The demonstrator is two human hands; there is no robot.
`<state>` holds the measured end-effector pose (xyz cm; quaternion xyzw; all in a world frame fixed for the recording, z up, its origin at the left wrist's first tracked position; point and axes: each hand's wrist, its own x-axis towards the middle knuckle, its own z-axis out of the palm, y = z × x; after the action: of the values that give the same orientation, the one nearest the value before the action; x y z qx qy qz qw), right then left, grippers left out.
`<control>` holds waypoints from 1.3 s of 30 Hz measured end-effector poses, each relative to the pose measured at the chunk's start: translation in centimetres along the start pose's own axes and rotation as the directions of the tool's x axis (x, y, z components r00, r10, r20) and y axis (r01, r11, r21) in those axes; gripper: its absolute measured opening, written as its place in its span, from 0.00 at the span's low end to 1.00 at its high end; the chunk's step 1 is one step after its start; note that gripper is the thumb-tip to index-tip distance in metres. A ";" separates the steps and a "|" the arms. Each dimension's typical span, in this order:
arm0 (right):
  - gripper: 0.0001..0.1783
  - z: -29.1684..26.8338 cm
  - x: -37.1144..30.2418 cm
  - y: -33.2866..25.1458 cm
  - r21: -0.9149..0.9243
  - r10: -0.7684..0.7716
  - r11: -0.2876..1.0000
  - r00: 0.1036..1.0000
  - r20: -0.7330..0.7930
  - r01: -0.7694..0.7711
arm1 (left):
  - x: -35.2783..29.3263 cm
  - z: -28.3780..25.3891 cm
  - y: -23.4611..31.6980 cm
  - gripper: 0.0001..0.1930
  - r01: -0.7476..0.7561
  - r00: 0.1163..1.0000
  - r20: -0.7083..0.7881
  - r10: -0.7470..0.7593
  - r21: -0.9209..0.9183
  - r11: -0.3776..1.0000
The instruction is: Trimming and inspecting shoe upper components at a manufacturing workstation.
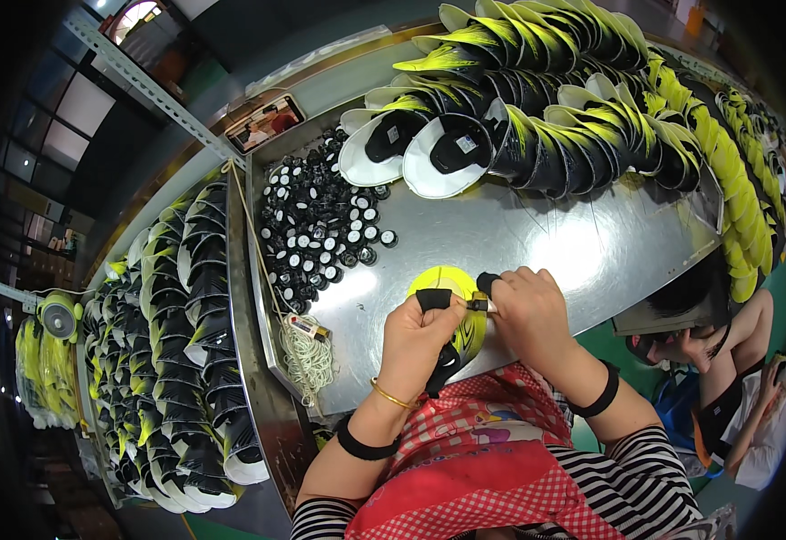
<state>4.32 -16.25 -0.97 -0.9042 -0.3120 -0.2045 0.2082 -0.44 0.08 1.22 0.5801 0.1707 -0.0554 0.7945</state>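
In front of my apron, a bright yellow piece with dark curved lines (pixel 429 277) lies low over the metal table, partly hidden by my hands. It resembles the stacked shoe uppers. My left hand (pixel 418 337) is closed, thumb and fingers pinching a black fabric band (pixel 433 300) at its edge. My right hand (pixel 530 310) is closed close beside it, gripping a small black part with a pale, gold-toned end (pixel 479 302). The small part sits between both hands, and its exact kind cannot be made out. More black fabric (pixel 445 364) hangs under my left hand.
Nested black, yellow and white shoe uppers (pixel 555 135) fill the table's far side. Many small black pieces with white round tops (pixel 307 225) lie at left, near a cord bundle (pixel 307 355) and a phone (pixel 265 123). More uppers (pixel 172 333) hang left. Another person (pixel 753 405) sits at right.
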 end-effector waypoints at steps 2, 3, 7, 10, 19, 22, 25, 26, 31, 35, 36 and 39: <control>0.06 0.0 0.0 0.5 0.028 -0.031 0.999 0.998 0.054 0.029 | 0.1 -0.2 -0.1 0.03 0.001 0.999 0.033 -0.002 0.019 1.000; 0.06 0.0 0.0 0.8 0.106 -0.057 0.993 0.998 0.031 0.054 | 0.2 -0.3 0.1 0.03 -0.010 0.999 0.035 0.009 0.022 1.000; 0.09 -0.2 0.5 0.7 0.208 -0.006 0.978 0.996 -0.087 0.024 | 0.1 0.0 0.0 0.02 -0.034 0.999 0.023 0.033 0.018 0.999; 0.08 -0.3 0.6 0.3 0.170 0.053 0.985 0.995 -0.088 -0.038 | 0.0 -0.1 -0.2 0.02 -0.093 0.996 0.018 0.091 0.141 0.986; 0.05 -0.2 0.5 0.8 0.063 -0.035 0.997 0.999 0.017 0.034 | 0.4 -0.2 -0.8 0.03 -0.162 0.986 0.003 0.169 0.300 0.940; 0.04 -0.4 0.9 2.0 0.095 -0.172 0.981 0.984 0.038 0.168 | 0.2 -0.2 -0.8 0.01 -0.190 0.980 0.007 0.197 0.289 0.938; 0.05 0.0 1.7 3.8 0.014 -0.151 0.989 0.983 0.100 0.150 | 0.6 -0.9 -0.8 0.05 -0.055 0.991 0.131 0.016 0.298 0.953; 0.06 1.0 1.5 4.5 0.018 -0.158 0.988 0.984 0.081 0.157 | 0.8 -1.6 -1.0 0.09 -0.084 0.987 0.159 0.027 0.363 0.928; 0.08 1.8 1.3 5.7 0.056 -0.139 0.989 0.990 0.014 0.138 | 0.3 -1.4 -1.0 0.09 -0.088 0.991 0.119 0.055 0.287 0.954; 0.10 0.9 0.7 3.1 0.351 0.106 0.929 0.993 0.046 -0.116 | 0.8 -1.5 -1.0 0.08 -0.107 0.993 -0.018 0.113 0.221 0.969; 0.12 0.9 0.3 1.8 0.552 0.233 0.798 0.968 0.089 -0.242 | 1.3 -1.3 -1.5 0.08 -0.198 0.973 -0.046 0.228 0.349 0.916; 0.09 -1.2 1.4 -3.7 0.828 0.200 0.506 0.967 0.160 -0.241 | 1.4 -0.8 -2.4 0.05 -0.466 0.819 0.109 0.563 0.699 0.542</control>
<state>2.68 -13.52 1.65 -0.7284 -0.2585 0.0187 0.6342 0.02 0.23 -1.61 0.8618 0.0094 0.1579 0.4819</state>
